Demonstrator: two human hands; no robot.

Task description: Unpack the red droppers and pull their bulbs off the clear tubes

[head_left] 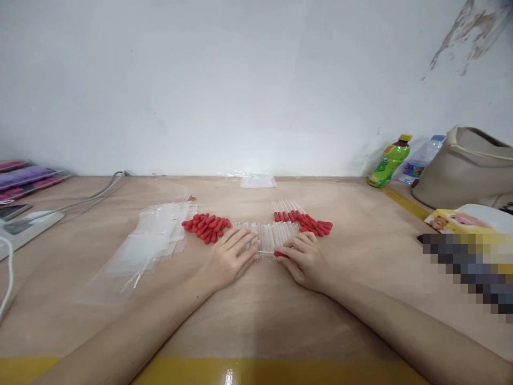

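Observation:
A row of clear thin tubes (264, 238) lies on the brown table between my hands. My left hand (232, 258) rests at the row's left end, its fingers bent together at a clear tube along the front edge. My right hand (305, 260) pinches a red-ended piece (280, 254) at the front right, in line with that clear tube. Red rubber-like pieces (206, 227) are heaped left of the tubes. More red pieces (316, 224) lie to the right, several with thin clear tips (288, 206) pointing toward the wall.
Overlapping clear bags (148, 240) lie left of my left hand, with another bag (258, 182) by the wall. A green bottle (390, 161), clear bottle (420, 160) and beige bag (465, 166) stand back right. A cable (90, 198) and power strip (34, 224) are left.

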